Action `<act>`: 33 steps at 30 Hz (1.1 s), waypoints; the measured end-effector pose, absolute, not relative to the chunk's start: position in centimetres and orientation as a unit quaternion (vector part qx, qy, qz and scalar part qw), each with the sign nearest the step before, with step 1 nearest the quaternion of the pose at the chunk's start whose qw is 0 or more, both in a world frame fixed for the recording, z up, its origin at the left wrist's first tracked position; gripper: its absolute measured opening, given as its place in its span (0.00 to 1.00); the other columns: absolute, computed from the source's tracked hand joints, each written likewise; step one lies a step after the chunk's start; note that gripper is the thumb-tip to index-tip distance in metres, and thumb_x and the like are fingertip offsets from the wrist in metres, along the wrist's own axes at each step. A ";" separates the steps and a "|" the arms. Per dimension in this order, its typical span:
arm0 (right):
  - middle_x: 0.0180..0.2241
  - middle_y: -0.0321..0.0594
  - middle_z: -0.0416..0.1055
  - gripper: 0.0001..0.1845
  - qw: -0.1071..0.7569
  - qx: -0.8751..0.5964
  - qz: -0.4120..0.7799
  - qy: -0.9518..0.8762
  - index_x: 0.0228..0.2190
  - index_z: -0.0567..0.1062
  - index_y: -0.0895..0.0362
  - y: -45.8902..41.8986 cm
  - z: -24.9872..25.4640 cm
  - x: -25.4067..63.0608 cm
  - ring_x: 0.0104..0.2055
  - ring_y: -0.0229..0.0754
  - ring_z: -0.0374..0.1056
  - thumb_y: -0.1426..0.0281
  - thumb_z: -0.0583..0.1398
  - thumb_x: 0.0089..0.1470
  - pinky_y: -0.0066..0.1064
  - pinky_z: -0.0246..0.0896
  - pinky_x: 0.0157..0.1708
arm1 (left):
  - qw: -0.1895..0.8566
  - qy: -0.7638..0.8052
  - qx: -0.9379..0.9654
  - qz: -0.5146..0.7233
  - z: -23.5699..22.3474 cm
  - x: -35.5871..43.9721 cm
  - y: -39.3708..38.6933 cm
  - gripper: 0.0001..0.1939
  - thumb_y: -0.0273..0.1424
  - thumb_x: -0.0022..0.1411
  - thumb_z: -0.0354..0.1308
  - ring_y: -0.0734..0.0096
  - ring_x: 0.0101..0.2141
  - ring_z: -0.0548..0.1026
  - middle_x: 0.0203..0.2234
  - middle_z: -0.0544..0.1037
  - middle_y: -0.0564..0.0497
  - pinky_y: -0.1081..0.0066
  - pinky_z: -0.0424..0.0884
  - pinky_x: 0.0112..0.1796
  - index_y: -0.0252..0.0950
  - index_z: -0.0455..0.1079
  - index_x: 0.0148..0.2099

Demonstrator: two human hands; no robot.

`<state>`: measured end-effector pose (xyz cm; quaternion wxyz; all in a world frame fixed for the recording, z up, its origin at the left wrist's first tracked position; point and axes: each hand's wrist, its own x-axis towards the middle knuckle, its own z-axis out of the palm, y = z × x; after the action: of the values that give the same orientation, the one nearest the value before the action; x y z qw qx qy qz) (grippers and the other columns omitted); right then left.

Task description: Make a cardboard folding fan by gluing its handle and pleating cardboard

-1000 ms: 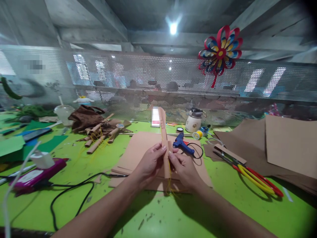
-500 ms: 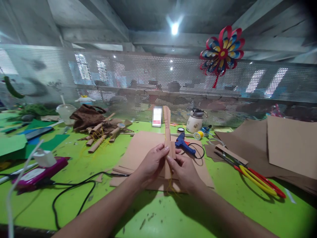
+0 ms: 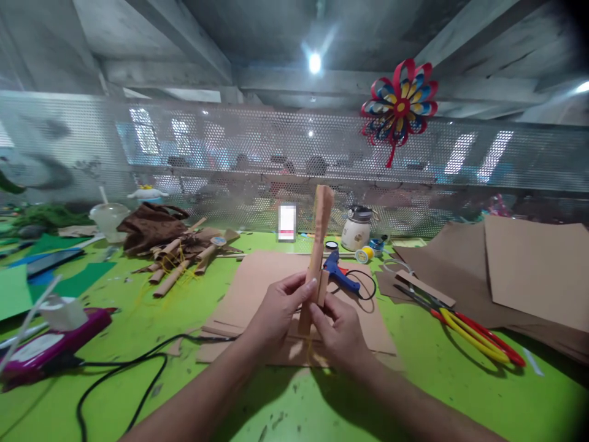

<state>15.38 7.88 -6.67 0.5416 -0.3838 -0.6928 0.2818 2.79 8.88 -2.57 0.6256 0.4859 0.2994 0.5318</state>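
Note:
Between my hands stands a long rolled tube of brown kraft paper (image 3: 319, 230), nearly upright and leaning slightly right at its top. My left hand (image 3: 281, 307) is closed round its lower part, thumb across the front. A short brown paper strip (image 3: 324, 287) sticks up along the tube's right side, and my right hand (image 3: 339, 322) pinches at its lower end. Yellow thread (image 3: 313, 353) hangs below the tube. Under my hands lies a stack of brown paper sheets (image 3: 257, 282). Just behind my right hand rests a blue glue gun (image 3: 339, 272).
Scissors with red and yellow handles (image 3: 488, 337) and large brown sheets (image 3: 538, 270) lie right. A thread spool (image 3: 364, 255) stands near a white bottle (image 3: 356, 230). Left are paper rolls (image 3: 172, 279), a brown bag (image 3: 151, 227), a purple power strip (image 3: 55, 344) and black cable (image 3: 115, 364).
The tube has tilted, its top moving right. The short strip has turned to stand narrower beside it. My view has shifted slightly, and both hands keep their hold.

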 end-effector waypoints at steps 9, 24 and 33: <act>0.26 0.40 0.69 0.12 0.525 -0.399 0.273 -0.701 0.29 0.72 0.61 7.8 -6.5 15.4 0.27 0.39 0.63 0.65 0.55 0.57 0.29 0.58 0.27 | 0.629 0.320 0.468 0.532 -2.6 2.7 9.0 0.18 0.33 0.52 0.66 0.70 0.32 0.73 0.34 0.78 0.46 0.73 0.70 0.34 0.32 0.75 0.45; 0.18 0.30 0.58 0.15 0.234 -0.346 0.315 -0.852 0.21 0.67 0.59 6.8 -6.1 15.4 0.21 0.31 0.51 0.68 0.54 0.58 0.24 0.43 0.21 | 0.624 0.362 0.354 0.595 -3.2 2.1 10.8 0.18 0.32 0.42 0.71 0.80 0.22 0.71 0.24 0.77 0.52 0.82 0.67 0.22 0.32 0.75 0.37; 0.17 0.29 0.52 0.19 0.148 -0.305 0.283 -0.897 0.18 0.61 0.58 5.8 -4.6 15.7 0.19 0.29 0.47 0.69 0.50 0.60 0.25 0.41 0.21 | 0.639 0.337 0.319 0.613 -2.0 1.5 10.8 0.10 0.24 0.48 0.66 0.77 0.22 0.73 0.25 0.78 0.51 0.79 0.70 0.23 0.30 0.75 0.36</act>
<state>15.67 5.75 -4.58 0.1477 -0.3048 -0.8972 0.2834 1.46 10.76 -1.99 0.6394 0.3189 0.3370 0.6131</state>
